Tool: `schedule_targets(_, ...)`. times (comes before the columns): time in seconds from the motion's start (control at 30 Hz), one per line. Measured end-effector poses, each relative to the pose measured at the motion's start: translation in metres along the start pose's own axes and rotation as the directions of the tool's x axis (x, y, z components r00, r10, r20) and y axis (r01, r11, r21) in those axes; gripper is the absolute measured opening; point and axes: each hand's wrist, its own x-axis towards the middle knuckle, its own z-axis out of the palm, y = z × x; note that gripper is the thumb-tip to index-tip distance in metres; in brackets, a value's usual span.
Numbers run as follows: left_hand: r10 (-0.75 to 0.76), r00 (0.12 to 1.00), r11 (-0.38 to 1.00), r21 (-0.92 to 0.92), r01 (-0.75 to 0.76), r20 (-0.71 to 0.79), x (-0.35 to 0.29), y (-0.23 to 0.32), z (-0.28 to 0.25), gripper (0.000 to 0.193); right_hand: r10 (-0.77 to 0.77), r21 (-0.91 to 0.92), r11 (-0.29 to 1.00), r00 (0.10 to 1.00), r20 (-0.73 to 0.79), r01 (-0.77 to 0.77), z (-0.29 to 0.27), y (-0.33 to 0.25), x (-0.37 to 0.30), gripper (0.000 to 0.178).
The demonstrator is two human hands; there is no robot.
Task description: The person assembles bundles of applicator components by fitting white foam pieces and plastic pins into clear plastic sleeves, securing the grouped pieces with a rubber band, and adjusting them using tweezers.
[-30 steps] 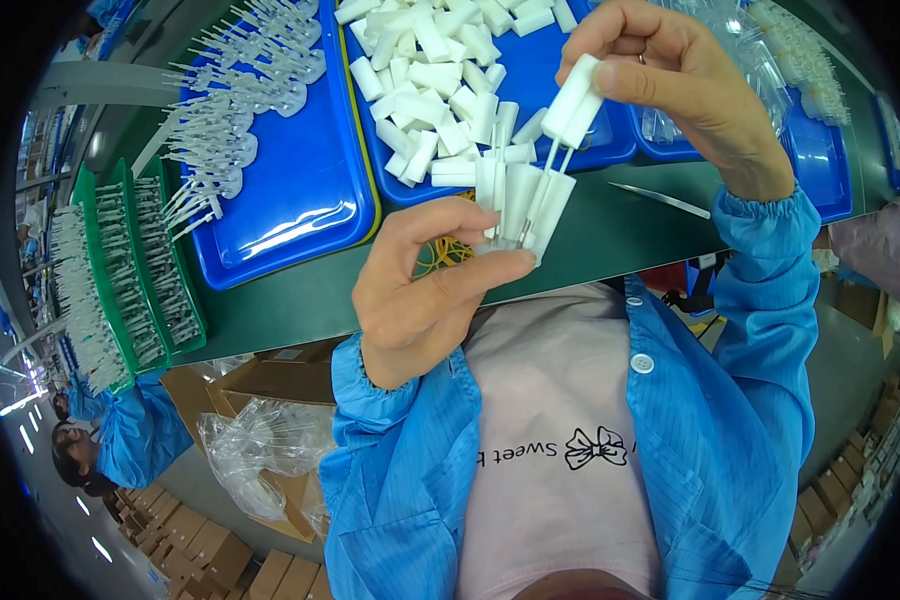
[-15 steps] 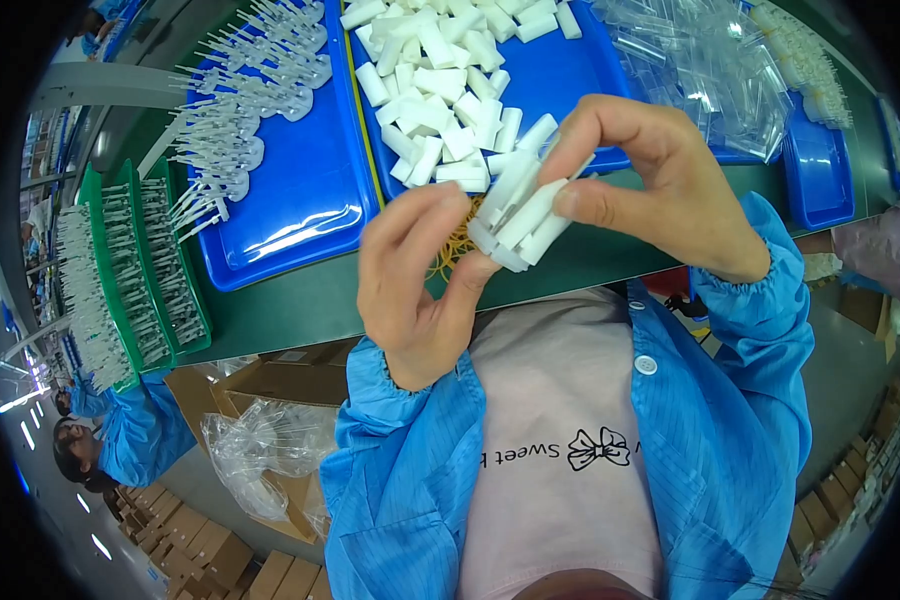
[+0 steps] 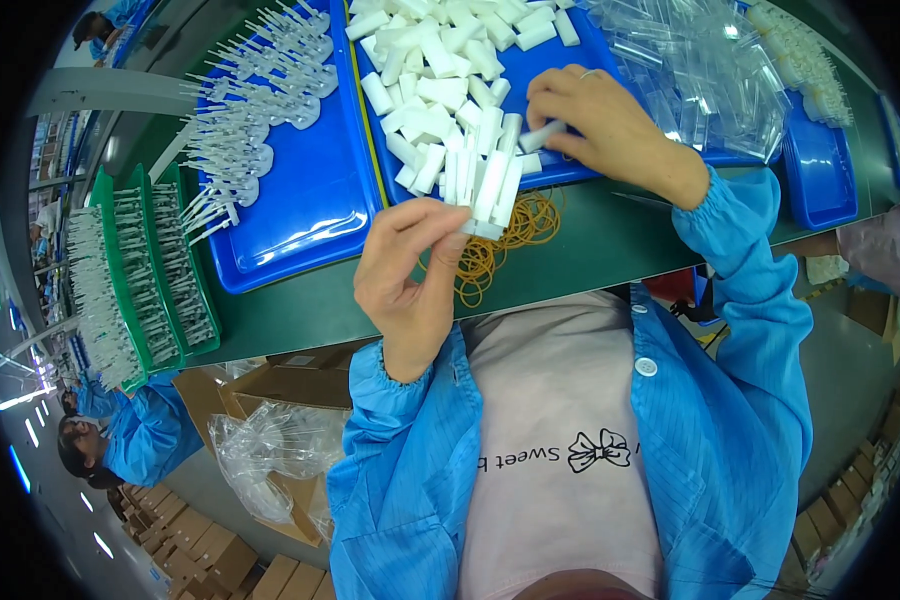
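My left hand [image 3: 412,275] is closed, pinching a white plastic base [image 3: 482,230] from which several white rods or blocks [image 3: 488,185] stand up side by side. My right hand [image 3: 600,125] is over the blue tray of white blocks [image 3: 430,95]; its thumb and fingers close on one white block [image 3: 542,136], slightly blurred. Between the left hand and that tray's near edge lies a heap of yellow rubber bands [image 3: 525,222], partly hidden by the held piece.
To the left, a blue tray [image 3: 300,215] bears white stemmed parts [image 3: 260,90]; beyond it are green racks [image 3: 135,270] full of small parts. Clear plastic pieces [image 3: 690,70] pile at the right, beside a small blue tray [image 3: 820,170]. A cardboard box [image 3: 295,385] stands below the table edge.
My right hand has left the white piece and moved up to the tray, where it grips a block. The left hand still holds the piece, now with its rods pointing more upward.
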Motion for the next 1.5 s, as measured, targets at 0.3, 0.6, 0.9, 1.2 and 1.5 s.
schedule_targets(0.3, 0.241, 0.959, 0.956, 0.135, -0.260, 0.146, 0.002, 0.008, 0.005, 0.033, 0.244, 0.752, 0.604, 0.959, 0.143, -0.266, -0.043, -0.004, 0.004, 0.025)
schedule_targets(0.6, 0.302, 0.915, 0.928, 0.139, -0.347, 0.268, 0.004, 0.010, 0.003, 0.031, 0.185, 0.841, 0.377, 0.921, 0.342, -0.388, -0.060, -0.016, 0.004, 0.026)
schedule_targets(0.9, 0.317, 0.897, 0.920, 0.132, -0.370, 0.307, 0.001, 0.016, 0.005, 0.038, 0.037, 0.806, 0.478, 0.925, 0.378, -0.348, -0.068, -0.033, 0.007, 0.022)
schedule_targets(1.2, 0.189, 0.981, 0.974, 0.123, -0.192, 0.038, -0.010, 0.002, 0.018, 0.060, 0.175, 0.758, 0.618, 0.976, 0.128, -0.210, -0.061, -0.068, -0.008, 0.014)
schedule_targets(1.5, -0.388, 0.717, 0.478, -0.539, 0.694, 0.580, -0.005, 0.008, 0.026, 0.078, 0.119, 0.432, 0.899, 0.990, -0.078, -0.074, -0.075, -0.076, -0.001, 0.018)
